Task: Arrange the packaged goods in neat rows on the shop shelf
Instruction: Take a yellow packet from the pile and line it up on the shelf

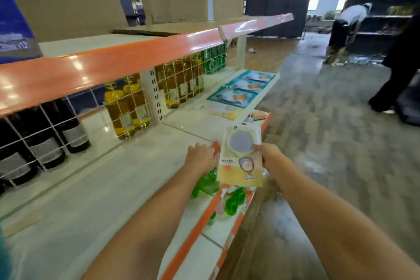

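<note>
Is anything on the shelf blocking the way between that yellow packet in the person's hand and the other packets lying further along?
Nothing visible blocks it. The right hand holds the yellow packet above the shelf; bare white surface runs from there to the teal packets.

The right hand (268, 154) grips a yellow packet (241, 159) above the shelf (136, 166) edge, the left hand (201, 157) rests beside it, and teal packets (241, 91) lie farther along.

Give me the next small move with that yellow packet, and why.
Probably carry the yellow packet, pinched by the right hand, forward and lay it flat by the matching pale packet next to the teal packets. The left hand rests at the shelf edge, holding nothing visible.
</note>
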### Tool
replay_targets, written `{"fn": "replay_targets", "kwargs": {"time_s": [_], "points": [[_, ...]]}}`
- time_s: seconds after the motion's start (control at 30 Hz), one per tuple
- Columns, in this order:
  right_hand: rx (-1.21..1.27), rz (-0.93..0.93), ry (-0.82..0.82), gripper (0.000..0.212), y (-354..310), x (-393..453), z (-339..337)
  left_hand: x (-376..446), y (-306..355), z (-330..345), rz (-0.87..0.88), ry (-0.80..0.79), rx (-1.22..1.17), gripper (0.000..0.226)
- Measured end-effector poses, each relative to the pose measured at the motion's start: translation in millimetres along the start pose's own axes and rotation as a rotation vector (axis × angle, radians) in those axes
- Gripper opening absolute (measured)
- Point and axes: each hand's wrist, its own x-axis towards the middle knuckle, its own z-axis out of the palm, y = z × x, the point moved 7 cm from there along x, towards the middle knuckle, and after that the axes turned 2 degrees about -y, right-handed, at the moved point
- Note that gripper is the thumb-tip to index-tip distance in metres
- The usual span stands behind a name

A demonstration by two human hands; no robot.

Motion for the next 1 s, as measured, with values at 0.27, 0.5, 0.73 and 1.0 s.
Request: {"fn": "replay_targets", "kwargs": {"time_s": [0.27,0.5,0.73,1.0], "points": [[0.101,-0.011,0.172,0.034,-14,43,-71,82,65,-8,0.224,0.005,0.039,0.036],[0.192,0.018,0.295,0.033,-2,52,-128,136,125,16,0.411,-0.078,0.033,0.04],[0.216,0.078,0.411,0.033,5,82,-204,177,200,16,0.537,-0.055,0.074,0.038],[0.168,0.065,0.401,0.035,-21,131,-272,222,268,14,0.505,-0.065,0.066,0.038]]}}
